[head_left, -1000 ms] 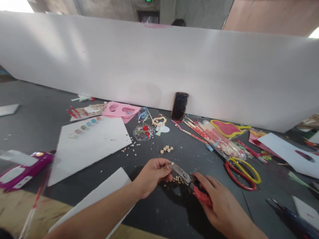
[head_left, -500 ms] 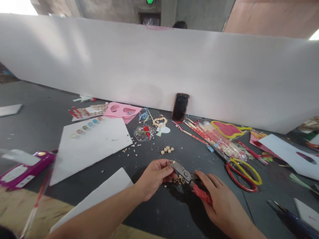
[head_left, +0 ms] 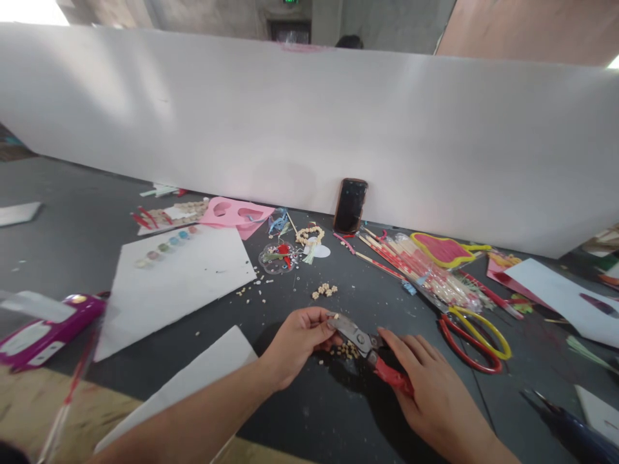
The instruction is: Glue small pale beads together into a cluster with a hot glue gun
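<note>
My right hand [head_left: 430,380] is wrapped round the red handles of a pair of pliers [head_left: 356,335], whose metal jaws point up and left. At the jaw tips, my left hand [head_left: 302,338] pinches a small pale piece [head_left: 336,316], mostly hidden by the fingers. Loose pale bits [head_left: 350,350] lie on the dark table [head_left: 300,412] beneath the pliers. Just beyond my hands sits a little cluster of pale beads [head_left: 324,291]. Further back are a ring of beads [head_left: 309,235] with a tassel and a clear dish [head_left: 278,258] with red and green bits.
Against a white partition [head_left: 232,122] leans a phone [head_left: 351,205]. Wrapped sticks [head_left: 416,267] and red-and-yellow scissors [head_left: 474,338] lie to the right, near a dark-handled tool [head_left: 575,425]. On the left are white boards [head_left: 193,283] and a purple device [head_left: 53,328].
The camera view has shifted very slightly. My hands and the pliers keep nearly the same pose, with no other visible change.
</note>
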Tool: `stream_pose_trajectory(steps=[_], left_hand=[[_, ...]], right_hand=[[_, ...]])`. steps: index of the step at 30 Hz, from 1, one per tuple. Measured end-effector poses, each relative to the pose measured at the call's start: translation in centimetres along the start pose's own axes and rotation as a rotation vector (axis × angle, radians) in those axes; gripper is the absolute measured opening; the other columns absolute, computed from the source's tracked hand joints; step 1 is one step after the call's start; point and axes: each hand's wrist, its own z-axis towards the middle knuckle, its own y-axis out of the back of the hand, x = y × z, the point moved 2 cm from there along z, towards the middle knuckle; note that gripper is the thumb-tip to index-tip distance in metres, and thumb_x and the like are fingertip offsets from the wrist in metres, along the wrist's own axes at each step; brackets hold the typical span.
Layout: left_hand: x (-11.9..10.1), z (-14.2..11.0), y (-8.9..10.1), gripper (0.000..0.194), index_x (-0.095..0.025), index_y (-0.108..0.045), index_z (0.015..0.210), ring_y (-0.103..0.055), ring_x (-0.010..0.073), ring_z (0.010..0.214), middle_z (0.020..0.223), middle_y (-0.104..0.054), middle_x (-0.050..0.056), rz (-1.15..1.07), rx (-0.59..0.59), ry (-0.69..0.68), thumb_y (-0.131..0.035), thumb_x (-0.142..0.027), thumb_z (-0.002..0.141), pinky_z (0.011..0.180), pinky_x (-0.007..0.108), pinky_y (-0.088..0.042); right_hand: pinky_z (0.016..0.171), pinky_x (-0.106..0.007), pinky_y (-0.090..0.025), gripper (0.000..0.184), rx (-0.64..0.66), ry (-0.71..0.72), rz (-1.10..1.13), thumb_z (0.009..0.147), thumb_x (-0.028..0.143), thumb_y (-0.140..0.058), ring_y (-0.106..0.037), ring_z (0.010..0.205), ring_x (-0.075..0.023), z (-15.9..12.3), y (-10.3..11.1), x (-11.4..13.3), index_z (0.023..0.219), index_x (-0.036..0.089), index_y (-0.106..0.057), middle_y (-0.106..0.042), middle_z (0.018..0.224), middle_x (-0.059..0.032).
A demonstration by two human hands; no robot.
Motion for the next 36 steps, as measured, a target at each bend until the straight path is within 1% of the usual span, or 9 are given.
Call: stream_pose_trajectory(steps=[5,10,15,24,36], left_hand=[[-0.09,-0.09,0.08,0.018,-0.012,-0.064,0.073,-0.051,0.0080,0.055,0.059,-0.061,0.002,0.009,0.018,-0.006,-0.065,-0.030,0.071,0.056,0.019,-0.035],[-0.04,-0.10,0.08,0.017,-0.012,-0.064,0.072,-0.050,0.0077,0.054,0.058,-0.061,0.001,0.010,0.039,-0.002,-0.065,-0.029,0.071,0.056,0.019,-0.035],[-0.13,-0.02,0.06,0.018,-0.012,-0.064,0.072,-0.050,0.0075,0.054,0.057,-0.061,0.001,0.022,0.033,0.004,-0.065,-0.029,0.071,0.056,0.019,-0.035],[-0.07,-0.13,-0.07,0.018,-0.010,-0.063,0.072,-0.049,0.0067,0.051,0.057,-0.062,0.003,0.007,0.058,0.020,-0.062,-0.028,0.074,0.055,0.018,-0.035],[-0.03,-0.10,0.01,0.018,-0.011,-0.062,0.073,-0.049,0.0064,0.051,0.057,-0.063,0.002,0.010,0.058,0.030,-0.061,-0.029,0.075,0.054,0.018,-0.034]], right_hand=[[0.082,-0.045,-0.043,0.062,0.038,0.006,-0.001,0.069,0.009,-0.044,-0.050,0.098,-0.0267,0.00,0.02,0.11,0.130,0.018,-0.035,-0.055,0.112,-0.0105],[0.083,-0.044,-0.043,0.061,0.064,0.009,0.002,0.072,0.009,-0.043,-0.049,0.099,-0.0265,0.01,0.18,0.13,0.131,0.018,-0.035,-0.055,0.114,-0.0107],[0.086,-0.043,-0.041,0.062,0.077,0.021,0.023,0.072,0.009,-0.042,-0.047,0.105,-0.0252,0.05,0.20,0.00,0.132,0.019,-0.033,-0.052,0.121,-0.0096],[0.091,-0.046,-0.039,0.062,0.102,0.013,0.041,0.073,0.011,-0.043,-0.045,0.110,-0.0256,-0.01,-0.05,-0.28,0.133,0.022,-0.031,-0.047,0.128,-0.0079],[0.087,-0.047,-0.042,0.060,0.101,0.019,0.053,0.073,0.011,-0.042,-0.050,0.105,-0.0268,0.00,0.13,-0.22,0.132,0.020,-0.033,-0.053,0.122,-0.0101]])
